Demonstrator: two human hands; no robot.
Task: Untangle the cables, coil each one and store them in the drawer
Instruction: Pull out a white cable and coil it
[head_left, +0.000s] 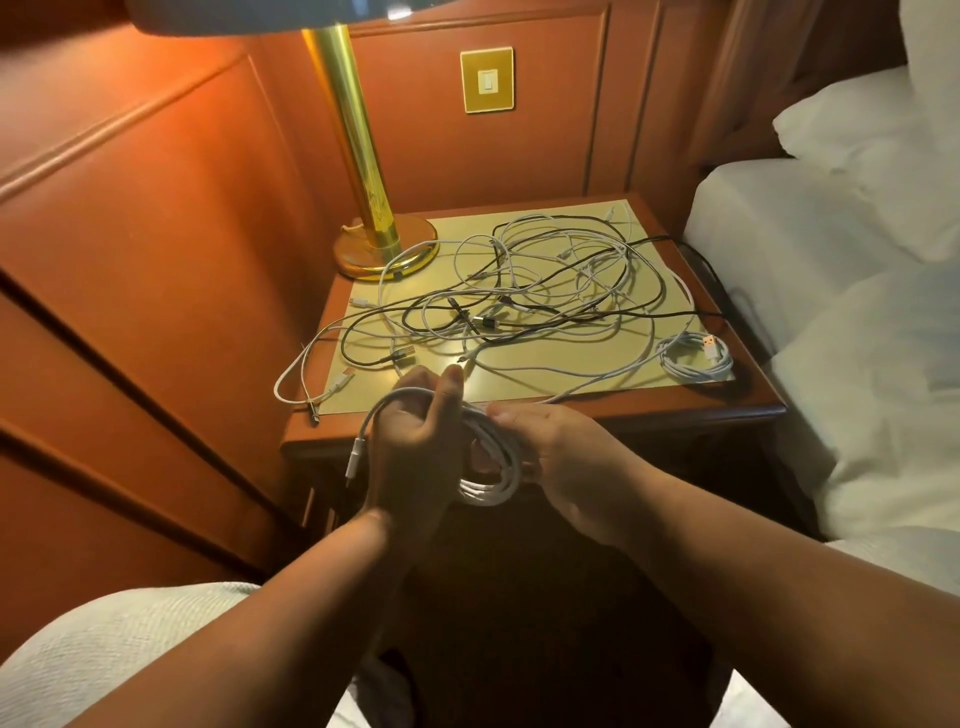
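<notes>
Both forearms come in from the near edge and meet just before the counter. Left hand is upright with the fingers curled, and a white cable is wound around it in several loops; one plug end hangs down on the left side of this hand. Right hand is on the right side of the coil, and its fingertips seem to pinch the strand that runs from the coil up to the counter edge, though how the fingers close is partly hidden.

I judge that the step in hand is coiling one white cable, after it is mostly free from the others. The next move asks to wind the rest of the strand onto the loops with light tension, and to watch that the far end does not pull the tangle.

Farther on the counter lies the tangle of cables, white and black ones crossing each other, with some ends hanging over the left edge. One small coiled cable lies at the right near corner. No drawer is open, so storing is not yet begun. Behind, at the far left, stands the brass lamp, and the bed is at the right.
</notes>
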